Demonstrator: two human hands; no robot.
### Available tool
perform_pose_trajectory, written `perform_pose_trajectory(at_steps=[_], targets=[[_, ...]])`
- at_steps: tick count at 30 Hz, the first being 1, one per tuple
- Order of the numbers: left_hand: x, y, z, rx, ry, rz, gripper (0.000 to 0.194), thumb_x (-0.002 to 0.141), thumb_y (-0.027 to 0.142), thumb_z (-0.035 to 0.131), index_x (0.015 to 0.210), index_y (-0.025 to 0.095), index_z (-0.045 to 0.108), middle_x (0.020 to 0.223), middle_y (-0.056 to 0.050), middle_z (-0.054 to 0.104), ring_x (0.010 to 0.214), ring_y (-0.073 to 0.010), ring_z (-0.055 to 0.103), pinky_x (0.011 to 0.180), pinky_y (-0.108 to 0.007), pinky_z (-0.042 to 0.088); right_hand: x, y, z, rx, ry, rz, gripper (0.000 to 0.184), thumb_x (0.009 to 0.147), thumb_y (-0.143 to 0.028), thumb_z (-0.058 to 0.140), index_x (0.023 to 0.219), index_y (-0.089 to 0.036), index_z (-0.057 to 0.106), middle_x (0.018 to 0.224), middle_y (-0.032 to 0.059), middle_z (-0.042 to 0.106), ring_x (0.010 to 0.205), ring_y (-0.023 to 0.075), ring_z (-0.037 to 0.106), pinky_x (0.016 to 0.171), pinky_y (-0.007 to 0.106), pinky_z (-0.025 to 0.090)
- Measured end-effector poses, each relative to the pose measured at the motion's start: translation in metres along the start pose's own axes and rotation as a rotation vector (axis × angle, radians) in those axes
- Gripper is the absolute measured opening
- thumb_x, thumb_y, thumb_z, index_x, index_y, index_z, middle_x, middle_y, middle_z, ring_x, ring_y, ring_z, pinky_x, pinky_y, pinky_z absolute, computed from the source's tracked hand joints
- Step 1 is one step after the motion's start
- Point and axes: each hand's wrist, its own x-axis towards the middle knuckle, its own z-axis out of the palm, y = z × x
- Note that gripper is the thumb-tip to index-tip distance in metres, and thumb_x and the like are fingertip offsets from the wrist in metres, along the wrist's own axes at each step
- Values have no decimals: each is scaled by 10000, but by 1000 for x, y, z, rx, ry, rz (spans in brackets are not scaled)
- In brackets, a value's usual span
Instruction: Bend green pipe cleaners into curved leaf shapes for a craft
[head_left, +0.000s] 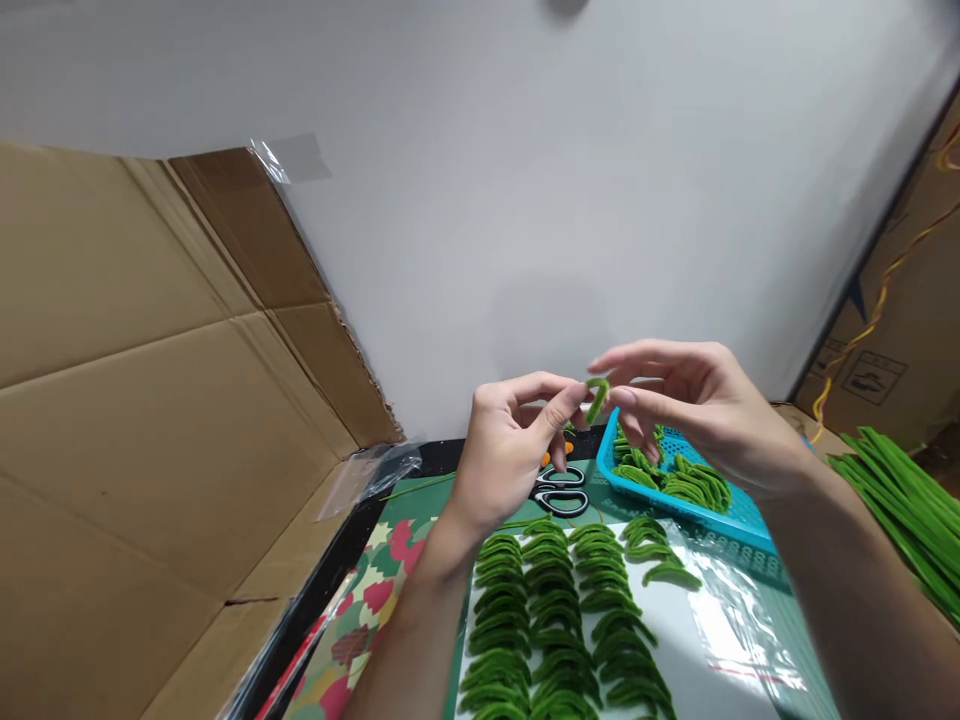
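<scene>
A short, hooked piece of green pipe cleaner [598, 400] is raised over the table, and my left hand [510, 430] pinches one end of it between thumb and forefinger. Close against its other side is the thumb of my right hand [690, 405]. The right forefinger is stretched above the piece, apart from the thumb. Below, many curved green pieces [555, 600] lie in columns on a white sheet [675, 640]; the right column is shorter. More curved pieces [694, 485] fill part of a blue perforated basket [739, 515] behind the right wrist.
Scissors with black and white handles [562, 490] lie on the green mat [427, 495] behind the sheet. Long green stems [900, 510] are bundled at the right. Cardboard [135, 400] stands on the left against a pale wall [525, 200]. A clear plastic bag [367, 475] lies by its foot.
</scene>
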Motion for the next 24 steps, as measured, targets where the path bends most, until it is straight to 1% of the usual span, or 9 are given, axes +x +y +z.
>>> perform_pose_trajectory(at_steps=[3,8,12,16,18,20,22,24], targets=[[0,1,0,8,-32,-18,262,930,428,753,946,174,816,695,-20,699,453,-74,571,394,-178,438,-4,-3,-5,-153,-23,-47,226,892,-314,807,1092,-210,796,816,31,757,608,131,668,491,242,562],[0,2,2,-18,-57,-48,253,895,419,793,897,166,801,713,-23,700,453,-64,569,383,-166,425,-8,-9,-9,-399,-2,-165,122,906,-280,781,990,-197,813,813,34,770,682,145,714,546,234,578],[1,1,3,-70,-52,-71,325,962,476,698,963,169,804,794,-56,730,450,-70,597,352,-170,395,-8,-10,-9,-503,31,-229,89,917,-275,758,924,-212,820,813,19,780,682,137,713,579,241,592],[1,0,1,-103,-55,-80,430,1012,537,586,1069,156,778,911,-103,755,446,-77,608,331,-183,377,-7,-7,-5,-549,144,-317,63,883,-285,790,872,-228,816,774,1,775,668,143,703,588,267,600],[1,1,1,-102,-50,-65,398,998,524,618,1122,172,756,928,-95,755,459,-82,617,334,-182,386,-7,-6,-4,-549,188,-348,43,879,-268,790,864,-232,809,773,-1,770,671,145,697,589,278,598],[0,2,1,-86,-36,-39,346,945,470,718,1172,211,734,940,-68,756,477,-81,620,344,-176,403,-7,-5,-3,-538,218,-379,24,882,-243,782,875,-235,804,787,0,766,686,145,691,591,284,594],[-1,3,2,-65,-16,-7,358,890,408,795,1198,242,721,956,-46,753,497,-77,621,361,-173,423,-8,-4,-2,-534,235,-399,31,885,-226,776,901,-237,800,817,6,765,710,148,688,600,292,595],[-2,3,3,-51,5,26,354,873,374,815,1191,246,727,963,-38,747,512,-76,622,377,-176,441,-7,-3,-2,-537,229,-406,49,892,-215,765,925,-237,795,832,8,762,715,148,680,601,299,593]])
